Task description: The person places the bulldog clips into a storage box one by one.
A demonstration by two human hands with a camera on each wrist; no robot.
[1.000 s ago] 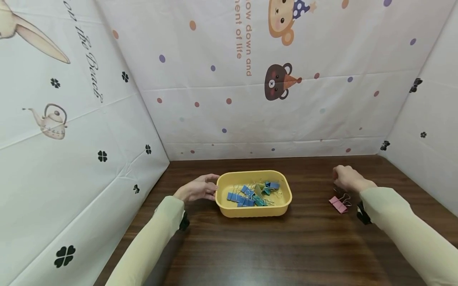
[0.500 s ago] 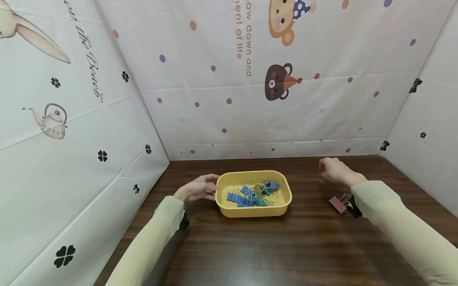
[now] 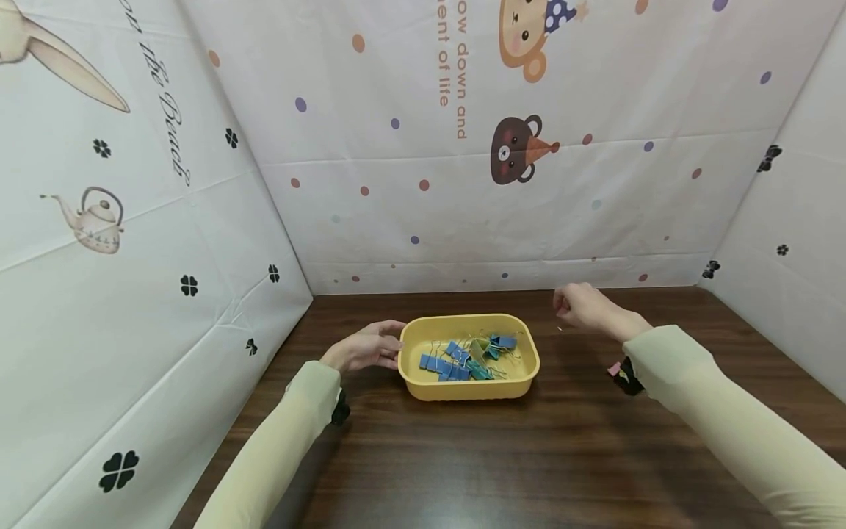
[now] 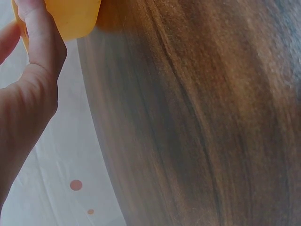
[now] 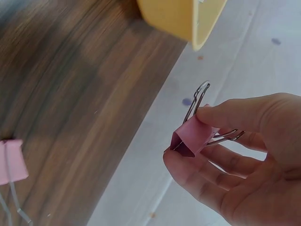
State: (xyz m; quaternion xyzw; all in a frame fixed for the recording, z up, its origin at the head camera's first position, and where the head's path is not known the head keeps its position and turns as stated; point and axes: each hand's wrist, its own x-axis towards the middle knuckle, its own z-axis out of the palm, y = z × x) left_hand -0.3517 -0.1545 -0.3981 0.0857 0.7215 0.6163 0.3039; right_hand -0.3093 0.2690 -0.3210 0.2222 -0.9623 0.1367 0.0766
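My right hand (image 3: 584, 307) is raised over the table, to the right of the yellow bin (image 3: 535, 360). Between thumb and fingertips it pinches a pink binder clip (image 5: 195, 134), whose wire handles stick out. At the bin's left end, my left hand (image 3: 366, 347) touches the outer wall with loosely extended fingers; part of the bin (image 4: 77, 19) appears at the top of the left wrist view. Inside the bin lie several blue binder clips (image 3: 444, 367) and green ones (image 3: 479, 369).
Another pink binder clip (image 5: 14, 161) lies on the dark wooden table (image 3: 463, 455), mostly covered by the right wrist in the head view. Patterned white sheets (image 3: 370, 220) wall off the back and both sides.
My right hand has lifted away from the pink clip on the table and moved left and back, nearer the bin. The left hand and the bin have stayed in place.
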